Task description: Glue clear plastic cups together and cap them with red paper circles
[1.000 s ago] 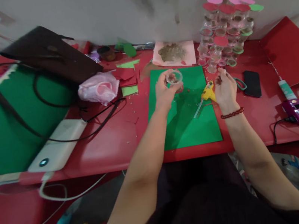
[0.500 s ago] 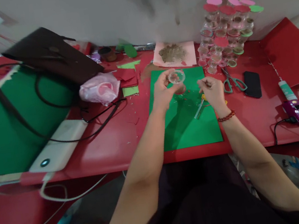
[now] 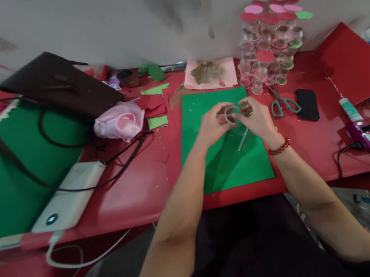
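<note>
A small clear plastic cup [image 3: 229, 115] with a reddish base is tilted above the green sheet [image 3: 232, 168]. My left hand [image 3: 216, 123] is closed around its left side. From the right, my right hand [image 3: 255, 117] brings its bent fingers and thumb to the cup's rim, seeming to grip it; anything small between those fingertips is hidden. On the wrist is a red bead bracelet [image 3: 279, 147]. A thin pale stick [image 3: 242, 140] lies on the sheet below the right hand, which mostly covers something yellow there.
Stacked clear cups with coloured paper discs [image 3: 267, 46] stand at the back right, near scissors [image 3: 283, 105] and a black phone [image 3: 307, 104]. Pink paper [image 3: 226, 66] bears brown bits. Leftward are a pink plastic bag [image 3: 119, 121], a dark bag [image 3: 59, 78] and a white power bank [image 3: 71, 198].
My right hand has moved left and its fingers have come to the cup, where before the hands were apart. The cup is turned more toward the right hand. The camera view has shifted slightly.
</note>
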`<state>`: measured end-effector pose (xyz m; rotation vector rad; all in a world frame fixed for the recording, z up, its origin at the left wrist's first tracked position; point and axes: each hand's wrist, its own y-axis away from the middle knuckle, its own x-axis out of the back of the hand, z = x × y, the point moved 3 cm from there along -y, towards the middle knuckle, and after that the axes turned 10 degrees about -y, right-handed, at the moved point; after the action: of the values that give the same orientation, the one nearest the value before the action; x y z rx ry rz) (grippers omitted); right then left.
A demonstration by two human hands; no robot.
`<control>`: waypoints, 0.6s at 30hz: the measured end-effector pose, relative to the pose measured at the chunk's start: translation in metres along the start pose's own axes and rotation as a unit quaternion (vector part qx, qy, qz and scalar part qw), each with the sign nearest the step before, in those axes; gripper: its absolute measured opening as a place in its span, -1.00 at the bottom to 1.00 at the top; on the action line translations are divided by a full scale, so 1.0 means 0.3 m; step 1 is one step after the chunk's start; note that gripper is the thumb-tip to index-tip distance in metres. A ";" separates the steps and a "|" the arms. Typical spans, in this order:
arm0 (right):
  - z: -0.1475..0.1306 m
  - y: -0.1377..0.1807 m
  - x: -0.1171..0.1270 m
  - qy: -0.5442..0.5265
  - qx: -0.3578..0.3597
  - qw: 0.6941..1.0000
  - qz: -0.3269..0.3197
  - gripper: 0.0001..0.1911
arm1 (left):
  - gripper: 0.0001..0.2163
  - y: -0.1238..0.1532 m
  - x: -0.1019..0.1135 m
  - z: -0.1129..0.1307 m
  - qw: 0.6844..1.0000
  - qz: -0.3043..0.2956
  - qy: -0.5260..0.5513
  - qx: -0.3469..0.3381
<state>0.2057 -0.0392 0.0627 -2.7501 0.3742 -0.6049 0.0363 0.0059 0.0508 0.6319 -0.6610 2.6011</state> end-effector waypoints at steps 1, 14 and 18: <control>-0.003 0.003 0.000 0.003 -0.001 1.000 0.003 -0.77 | -0.53 0.001 -0.003 0.002 1.000 -0.005 -0.011 -0.002; -0.023 0.009 0.008 0.036 0.019 0.999 0.017 -0.80 | -0.51 0.006 -0.001 0.005 0.997 -0.049 0.035 0.046; -0.027 0.006 0.011 0.026 0.031 0.999 0.007 -0.80 | -0.49 0.004 0.002 -0.008 0.996 -0.052 0.052 0.041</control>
<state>0.2047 -0.0439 0.0704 -2.6750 0.3790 -0.6755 0.0345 0.0063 0.0489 0.5369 -0.4777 2.5539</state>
